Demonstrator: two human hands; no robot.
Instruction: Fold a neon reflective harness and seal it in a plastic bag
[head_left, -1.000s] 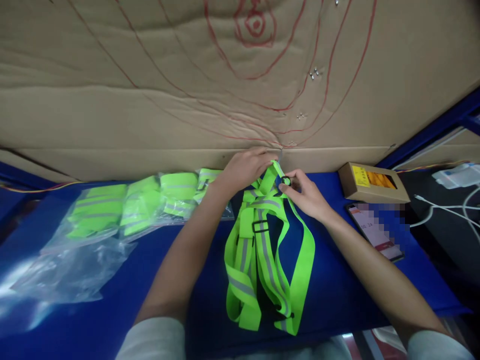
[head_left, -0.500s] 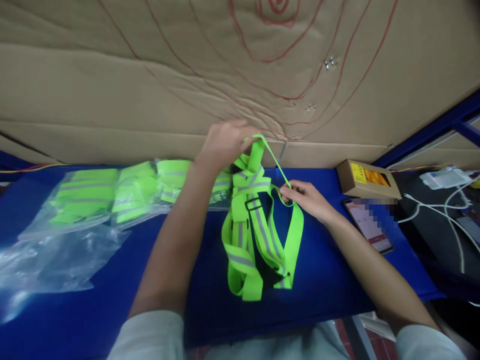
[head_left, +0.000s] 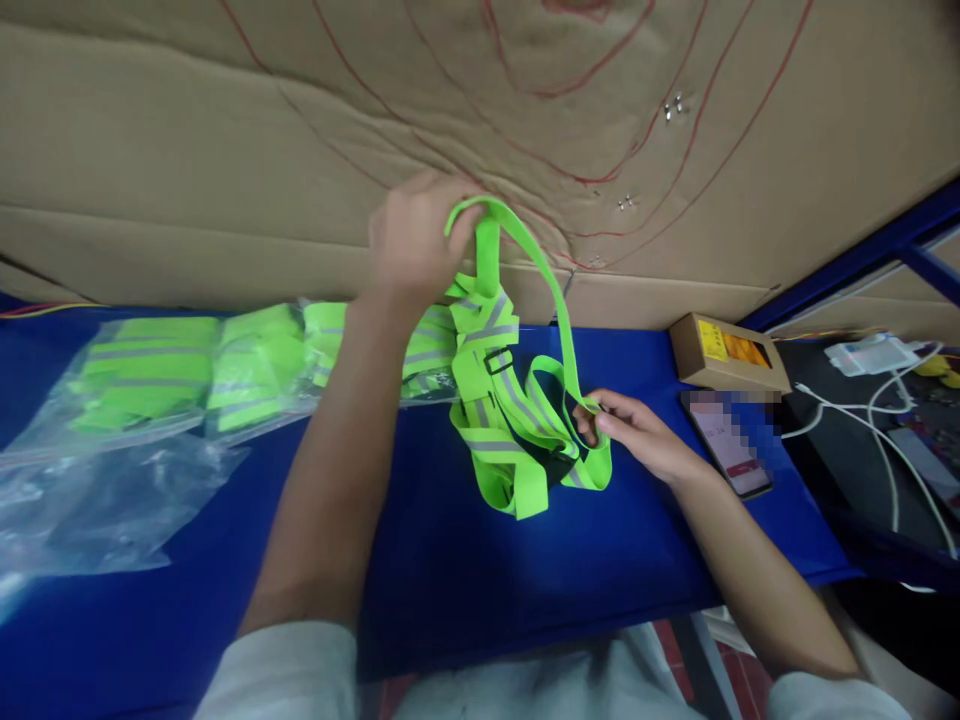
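Observation:
A neon-green reflective harness (head_left: 517, 400) of elastic straps with grey stripes and black buckles lies partly bunched on the blue table (head_left: 600, 560). My left hand (head_left: 424, 235) is raised at its far end, closed on a strap that loops over the thumb. From there the strap arcs down to my right hand (head_left: 626, 430), which pinches it between thumb and fingers at the harness's right side. The lower loops rest on the table. Some fingers of the left hand are turned away from view.
Several clear bags (head_left: 146, 370) of folded green harnesses line the back left. An empty clear bag (head_left: 112, 510) lies before them. To the right are a small cardboard box (head_left: 731, 355), a phone (head_left: 724, 445) and white cables (head_left: 885, 425). A cardboard panel (head_left: 225, 170) rises behind.
My left hand has risen, lifting the strap and widening the arc between the hands. The harness's lower loops have been drawn up the table. My right hand is slightly lower in view.

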